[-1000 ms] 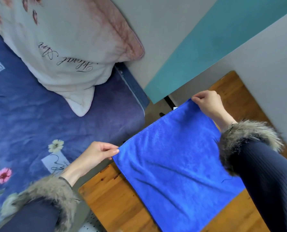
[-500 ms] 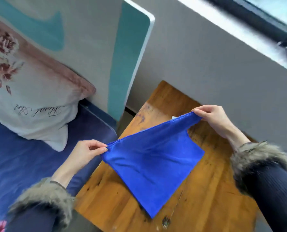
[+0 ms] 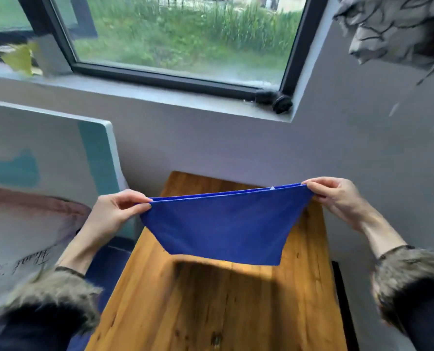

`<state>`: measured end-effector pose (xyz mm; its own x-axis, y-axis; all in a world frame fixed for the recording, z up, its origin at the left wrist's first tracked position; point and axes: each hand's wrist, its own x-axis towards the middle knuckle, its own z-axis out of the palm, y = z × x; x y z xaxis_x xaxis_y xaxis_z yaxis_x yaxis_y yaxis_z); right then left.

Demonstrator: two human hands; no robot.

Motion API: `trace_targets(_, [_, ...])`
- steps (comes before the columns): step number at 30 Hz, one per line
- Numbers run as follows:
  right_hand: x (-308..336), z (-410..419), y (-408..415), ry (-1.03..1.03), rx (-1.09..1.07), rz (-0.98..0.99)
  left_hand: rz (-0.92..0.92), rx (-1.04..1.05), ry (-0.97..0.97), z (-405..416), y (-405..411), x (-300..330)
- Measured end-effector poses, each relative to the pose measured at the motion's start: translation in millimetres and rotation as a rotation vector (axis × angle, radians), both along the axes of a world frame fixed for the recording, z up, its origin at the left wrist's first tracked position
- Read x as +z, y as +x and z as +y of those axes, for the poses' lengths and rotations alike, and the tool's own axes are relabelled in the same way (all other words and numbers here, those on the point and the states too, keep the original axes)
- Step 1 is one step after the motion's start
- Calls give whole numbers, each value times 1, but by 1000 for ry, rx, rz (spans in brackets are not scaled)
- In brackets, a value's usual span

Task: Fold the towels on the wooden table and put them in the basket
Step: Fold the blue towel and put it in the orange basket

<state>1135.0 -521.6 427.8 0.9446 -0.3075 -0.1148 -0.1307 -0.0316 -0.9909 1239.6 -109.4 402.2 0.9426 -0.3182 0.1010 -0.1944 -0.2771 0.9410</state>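
A blue towel (image 3: 221, 226) hangs in the air above the wooden table (image 3: 210, 307), folded double so two edges run together along its top. My left hand (image 3: 114, 211) pinches its left top corner and my right hand (image 3: 337, 196) pinches its right top corner. The cloth is stretched taut between them and its lower edge hangs free, casting a shadow on the wood. No basket is in view.
A grey wall and a window sill (image 3: 160, 97) stand just behind the table. A bed with a pillow (image 3: 21, 236) and a headboard (image 3: 59, 153) lies to the left. Grey cloth (image 3: 398, 29) hangs at the top right.
The towel has come up off the table and now hangs folded between both hands. The view has tilted upward, bringing the window in.
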Motion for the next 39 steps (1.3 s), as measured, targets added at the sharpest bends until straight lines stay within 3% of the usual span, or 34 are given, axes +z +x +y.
trace_targets(11, [8,-19,-74,248,-153,-100,17,-146,-49,-36,-13,36])
trace_targets(18, [8,-20,-84,232,-109,-88,13,-176,-37,-34,-10,35])
trace_targets(25, [12,-8,-82,-33,74,110,-33,-186,5,-22,-2,31])
trace_targets(34, [3,6,-60,-393,-81,109,24,-241,83,-9,5,24])
trace_targets(39, [5,8,-59,-498,-84,107,-51,-214,161,-14,13,20])
